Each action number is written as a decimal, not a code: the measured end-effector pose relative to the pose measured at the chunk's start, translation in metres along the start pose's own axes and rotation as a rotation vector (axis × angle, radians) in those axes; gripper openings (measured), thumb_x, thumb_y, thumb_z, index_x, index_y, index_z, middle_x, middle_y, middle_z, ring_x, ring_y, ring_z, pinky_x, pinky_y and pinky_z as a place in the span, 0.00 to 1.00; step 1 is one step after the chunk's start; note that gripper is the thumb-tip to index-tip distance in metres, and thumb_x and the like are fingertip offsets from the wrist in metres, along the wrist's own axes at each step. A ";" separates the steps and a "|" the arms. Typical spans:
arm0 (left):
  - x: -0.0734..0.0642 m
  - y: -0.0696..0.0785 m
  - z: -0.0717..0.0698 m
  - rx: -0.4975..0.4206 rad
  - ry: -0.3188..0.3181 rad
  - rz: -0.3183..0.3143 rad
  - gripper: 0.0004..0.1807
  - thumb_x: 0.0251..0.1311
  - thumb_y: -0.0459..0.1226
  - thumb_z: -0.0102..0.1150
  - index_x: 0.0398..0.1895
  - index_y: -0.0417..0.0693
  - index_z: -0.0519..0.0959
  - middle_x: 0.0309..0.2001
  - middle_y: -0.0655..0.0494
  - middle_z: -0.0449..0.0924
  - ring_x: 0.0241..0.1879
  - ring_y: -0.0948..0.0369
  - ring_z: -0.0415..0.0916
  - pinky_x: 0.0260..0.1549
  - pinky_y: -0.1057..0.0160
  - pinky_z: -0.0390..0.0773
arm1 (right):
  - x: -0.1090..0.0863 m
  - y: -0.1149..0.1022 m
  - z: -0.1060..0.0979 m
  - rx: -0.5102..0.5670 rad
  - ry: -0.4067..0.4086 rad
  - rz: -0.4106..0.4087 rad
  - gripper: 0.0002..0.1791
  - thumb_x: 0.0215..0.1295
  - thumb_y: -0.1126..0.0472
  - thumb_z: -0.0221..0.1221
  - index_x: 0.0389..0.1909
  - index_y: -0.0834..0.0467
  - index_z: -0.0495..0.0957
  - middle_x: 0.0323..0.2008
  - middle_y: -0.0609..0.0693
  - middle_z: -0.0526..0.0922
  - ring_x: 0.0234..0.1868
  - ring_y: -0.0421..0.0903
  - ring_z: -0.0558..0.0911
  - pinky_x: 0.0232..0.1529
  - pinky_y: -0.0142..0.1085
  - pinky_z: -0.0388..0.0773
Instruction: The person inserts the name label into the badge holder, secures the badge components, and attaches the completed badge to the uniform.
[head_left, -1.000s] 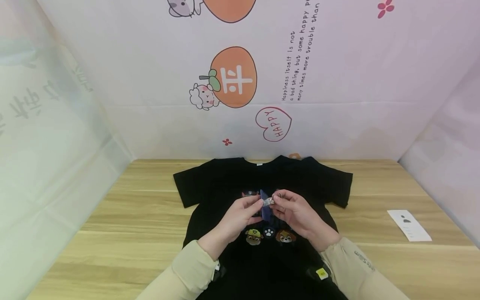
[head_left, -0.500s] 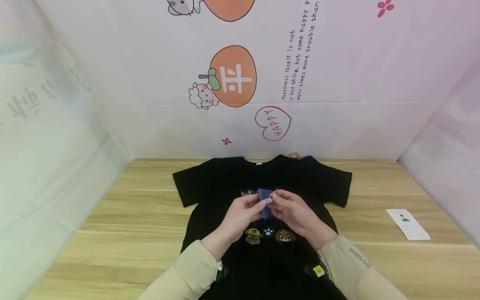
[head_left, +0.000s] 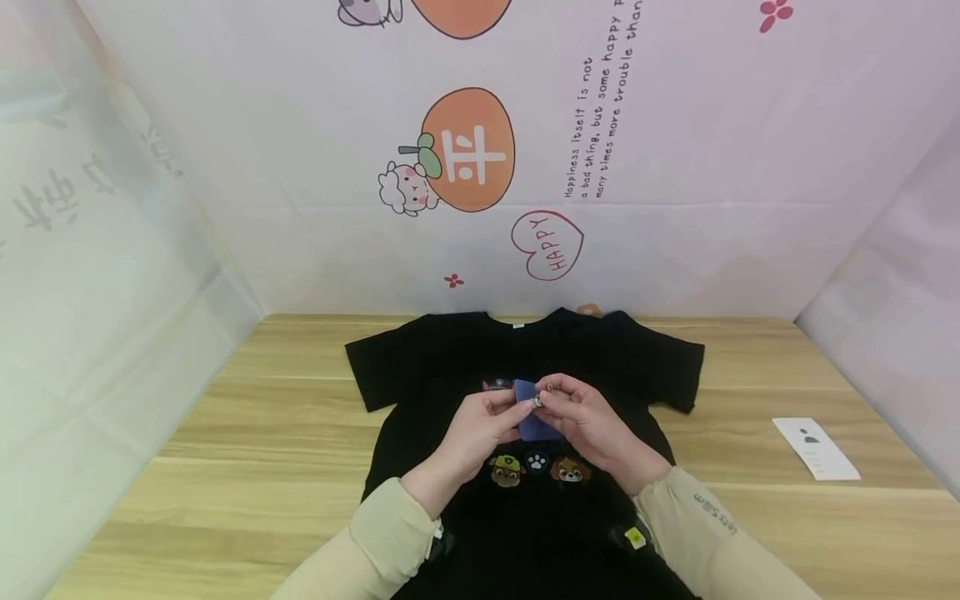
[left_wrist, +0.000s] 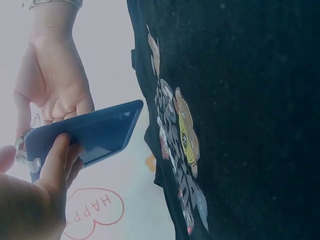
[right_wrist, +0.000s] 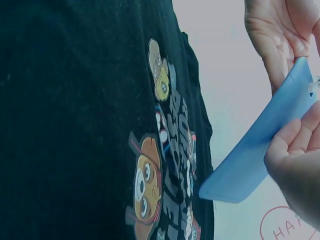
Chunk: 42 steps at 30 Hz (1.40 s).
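Note:
Over the chest of a spread-out black T-shirt (head_left: pixel 450 367), my two hands hold a blue badge holder (head_left: pixel 534 427) between them. My left hand (head_left: pixel 480 429) grips it, fingers along one face (left_wrist: pixel 100 135) and the thumb near its metal clip (left_wrist: pixel 21 152). My right hand (head_left: pixel 588 421) pinches the clip at the holder's top edge, its other fingers curled beside the blue face (right_wrist: pixel 255 145). A thin, open safety-pin-like wire (left_wrist: pixel 36 120) sticks up from the clip. Part of the clip is hidden by the fingers.
A white card (head_left: pixel 817 450) with a printed person icon lies on the wooden table (head_left: pixel 247 467) to the right. Cartoon dog heads (head_left: pixel 572 471) are printed on the shirt. A white printed cloth (head_left: pixel 315 167) hangs behind the table and along its sides.
The blue badge holder has turned from nearly edge-on to showing more of its broad face. Both hands stay almost in place, still at the holder and its clip.

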<state>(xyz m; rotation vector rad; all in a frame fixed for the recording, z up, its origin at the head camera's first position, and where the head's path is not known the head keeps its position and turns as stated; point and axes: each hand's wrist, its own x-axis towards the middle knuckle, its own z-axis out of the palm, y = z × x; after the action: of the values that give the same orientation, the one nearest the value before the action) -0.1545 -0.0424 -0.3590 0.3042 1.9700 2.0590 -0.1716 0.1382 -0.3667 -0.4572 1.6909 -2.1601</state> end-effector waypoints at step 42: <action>-0.005 -0.004 -0.016 0.137 -0.218 0.108 0.19 0.69 0.33 0.47 0.59 0.30 0.70 0.57 0.35 0.74 0.54 0.49 0.76 0.47 0.60 0.79 | -0.003 0.012 0.002 0.011 -0.307 -0.089 0.18 0.76 0.60 0.39 0.26 0.49 0.72 0.25 0.38 0.70 0.32 0.37 0.68 0.41 0.32 0.63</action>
<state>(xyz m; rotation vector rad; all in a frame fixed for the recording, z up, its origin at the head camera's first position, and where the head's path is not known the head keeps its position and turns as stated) -0.1548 -0.0592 -0.3635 0.6482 2.0013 1.8651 -0.1672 0.1353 -0.3782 -0.8283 1.5139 -2.0327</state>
